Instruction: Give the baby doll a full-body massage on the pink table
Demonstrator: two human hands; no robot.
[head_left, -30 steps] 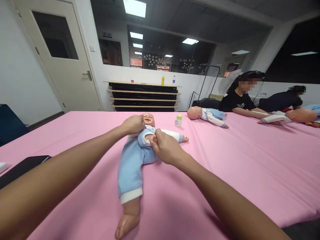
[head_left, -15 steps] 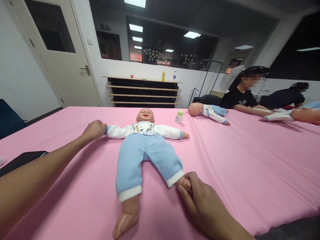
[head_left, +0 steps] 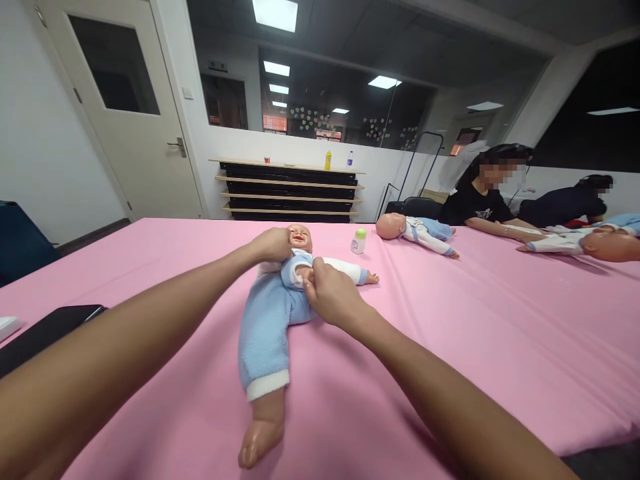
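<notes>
- Baby doll [head_left: 273, 313] in blue fleece lies mid-table on the pink tablecloth [head_left: 450, 333]; no writing on it can be read.
- Left hand [head_left: 273, 243] is closed beside its head, at 11 o'clock.
- Right hand [head_left: 330, 297] pinches the folded leg at its chest.
- Small green-capped bottle [head_left: 358, 241] stands at 1 o'clock, label illegible.

Both forearms are bare from the near edge of the view out to the wrists, with no sleeve showing. The left hand [head_left: 273, 244] and right hand [head_left: 333, 297] wear nothing.
</notes>
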